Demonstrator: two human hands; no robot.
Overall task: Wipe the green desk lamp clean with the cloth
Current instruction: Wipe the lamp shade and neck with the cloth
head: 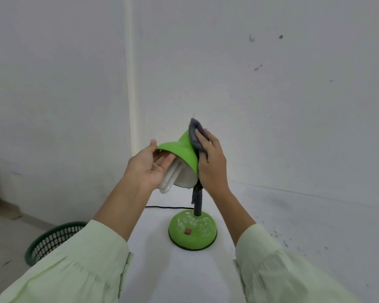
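The lamp shade [185, 149] looks like smooth green plastic outside and shiny white inside, and the cloth [196, 136] pressed on it is soft, fuzzy and grey. The lamp base [193, 230] is shiny green with pale, dull smears on top, the pole [197, 202] is dark and matt, and the bulb [171, 178] is smooth white glass. The table [293, 226] is white and matt with grey specks, the sleeves [74, 265] are thin pale green cloth, and the basket [53, 239] is dark green plastic mesh.
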